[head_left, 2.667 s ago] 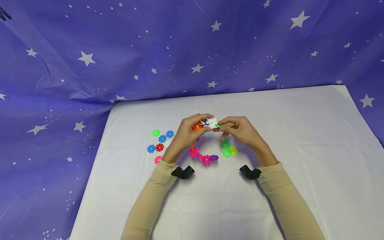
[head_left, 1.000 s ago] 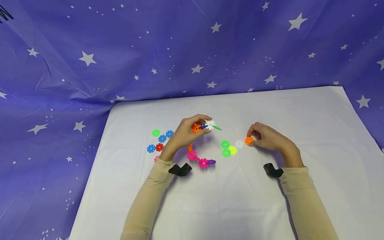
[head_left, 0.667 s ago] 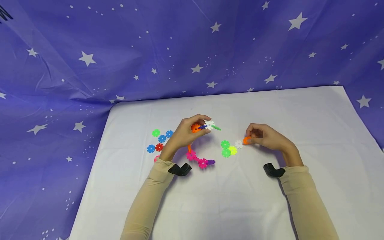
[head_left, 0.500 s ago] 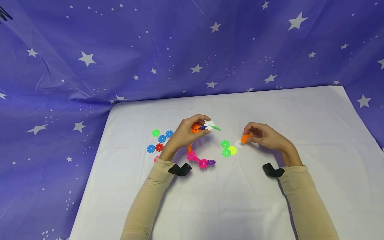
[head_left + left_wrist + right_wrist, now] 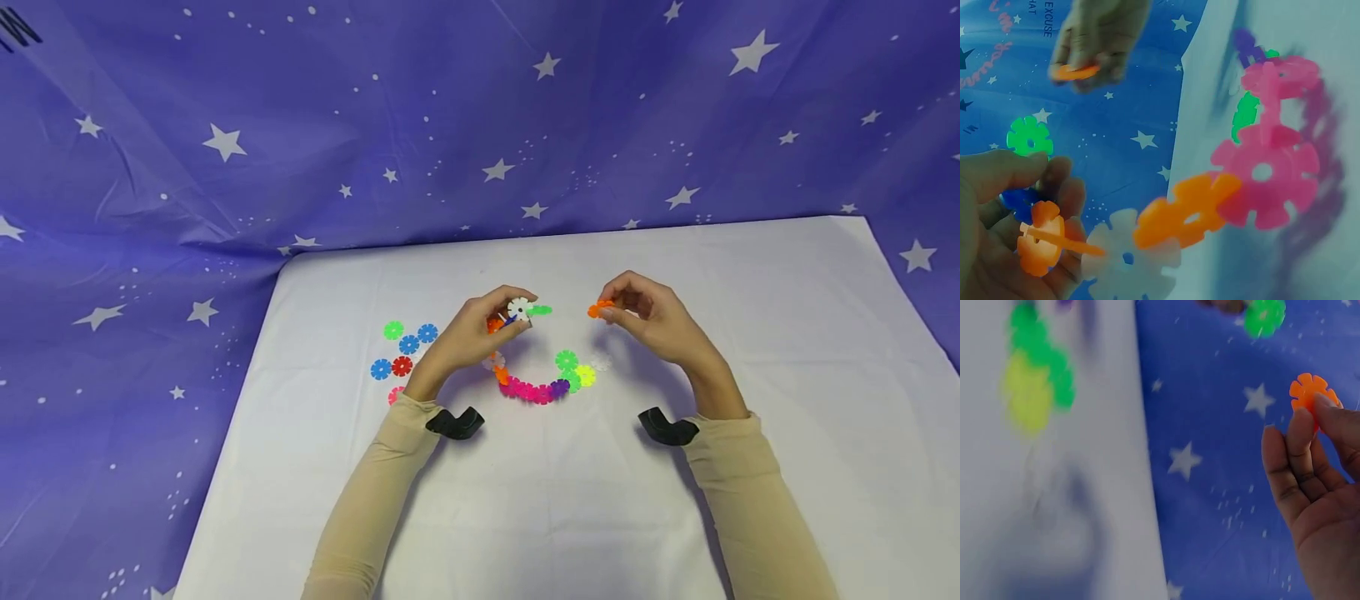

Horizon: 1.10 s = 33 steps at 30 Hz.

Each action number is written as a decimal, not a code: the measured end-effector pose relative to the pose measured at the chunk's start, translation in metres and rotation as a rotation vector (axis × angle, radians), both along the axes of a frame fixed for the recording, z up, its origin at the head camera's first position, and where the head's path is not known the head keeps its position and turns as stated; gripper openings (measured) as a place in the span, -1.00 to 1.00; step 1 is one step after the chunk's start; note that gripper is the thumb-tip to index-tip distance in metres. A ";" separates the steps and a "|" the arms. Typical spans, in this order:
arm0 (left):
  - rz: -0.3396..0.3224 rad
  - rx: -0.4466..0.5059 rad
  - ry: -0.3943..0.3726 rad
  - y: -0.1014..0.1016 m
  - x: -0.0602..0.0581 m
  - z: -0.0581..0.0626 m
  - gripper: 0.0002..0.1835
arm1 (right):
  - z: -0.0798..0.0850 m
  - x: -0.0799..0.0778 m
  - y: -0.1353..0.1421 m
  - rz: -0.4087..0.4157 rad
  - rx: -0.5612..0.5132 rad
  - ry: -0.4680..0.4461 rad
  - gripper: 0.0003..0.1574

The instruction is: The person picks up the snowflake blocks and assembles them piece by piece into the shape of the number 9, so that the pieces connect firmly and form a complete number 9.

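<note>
In the head view my left hand (image 5: 468, 332) pinches a chain of interlocking snowflake discs near its white disc (image 5: 519, 309). A green disc (image 5: 542, 310) sticks out from that end, edge-on, toward the right. Below the hand the chain curves down through orange and white discs to pink discs (image 5: 527, 392) and a purple disc (image 5: 559, 388). To the right, my right hand (image 5: 652, 312) holds a single orange disc (image 5: 1305, 389) between thumb and fingers, raised and apart from the chain. Left fingers partly hide a blue disc (image 5: 1020, 203) in the left wrist view.
Loose discs lie on the white-covered table (image 5: 570, 500): green (image 5: 393, 330), several blue (image 5: 408, 344), red (image 5: 402, 366) and pink at left. Two green, a yellow disc (image 5: 586, 376) and a pale disc (image 5: 601, 362) lie right of the chain. A starry blue cloth hangs behind.
My right hand left the chain, took the orange disc at the right, then lifted it up and leftward. The left hand kept its grip while the chain's lower end swung right.
</note>
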<state>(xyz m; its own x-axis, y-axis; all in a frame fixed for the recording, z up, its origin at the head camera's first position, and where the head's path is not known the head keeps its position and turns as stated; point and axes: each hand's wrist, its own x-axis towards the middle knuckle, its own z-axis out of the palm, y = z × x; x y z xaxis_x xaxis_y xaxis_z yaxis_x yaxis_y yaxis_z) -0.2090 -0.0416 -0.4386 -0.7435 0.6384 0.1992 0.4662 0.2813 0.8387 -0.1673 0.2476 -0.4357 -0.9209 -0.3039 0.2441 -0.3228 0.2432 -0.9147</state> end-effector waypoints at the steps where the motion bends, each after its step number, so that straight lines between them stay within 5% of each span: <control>1: -0.005 -0.003 0.004 0.001 0.000 0.000 -0.62 | 0.003 -0.001 -0.005 0.010 -0.021 -0.001 -0.83; 14: -0.033 0.032 -0.060 0.003 0.000 -0.003 -0.62 | 0.002 -0.005 -0.030 0.119 -0.029 -0.109 -0.82; 33: 0.004 0.082 -0.091 0.003 0.001 -0.001 -0.67 | 0.006 -0.002 -0.036 0.143 -0.022 0.053 -0.71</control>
<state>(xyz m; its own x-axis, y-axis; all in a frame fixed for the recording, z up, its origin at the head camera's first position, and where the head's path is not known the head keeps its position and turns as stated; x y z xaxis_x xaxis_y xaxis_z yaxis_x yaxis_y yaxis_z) -0.2083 -0.0384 -0.4401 -0.7631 0.6200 0.1821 0.3860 0.2115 0.8979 -0.1694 0.2113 -0.4298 -0.8539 -0.4256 0.2996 -0.4012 0.1715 -0.8998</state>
